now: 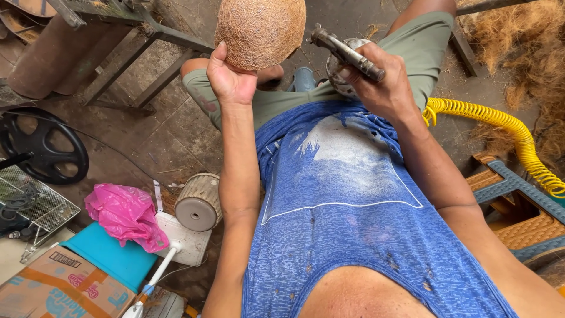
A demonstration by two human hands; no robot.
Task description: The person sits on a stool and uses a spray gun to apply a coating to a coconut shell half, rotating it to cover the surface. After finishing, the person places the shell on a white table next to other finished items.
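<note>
- The coconut (261, 30), brown and hairy, sits at the far centre, cupped from below by the left hand (231, 76), fingers closed around its underside.
- The right hand (382, 82) grips a metal air tool (348, 54) just right of the coconut.
- A coiled yellow hose (506, 129) runs off to the right.
- Near left: a pink plastic bag (126, 215) on a teal box (115, 259), beside a brown cardboard carton (56, 288) with a small white label and orange stripes.

**Counted around the seated person**

Two bare hands — left hand (231, 76), right hand (382, 82). One round brown fibrous coconut (261, 29). One grey metal air tool (347, 54). One coiled yellow plastic hose (506, 129). One crumpled pink plastic bag (126, 217). One black wheel (44, 147). One printed cardboard box (53, 291) — one wire mesh basket (35, 203).
</note>
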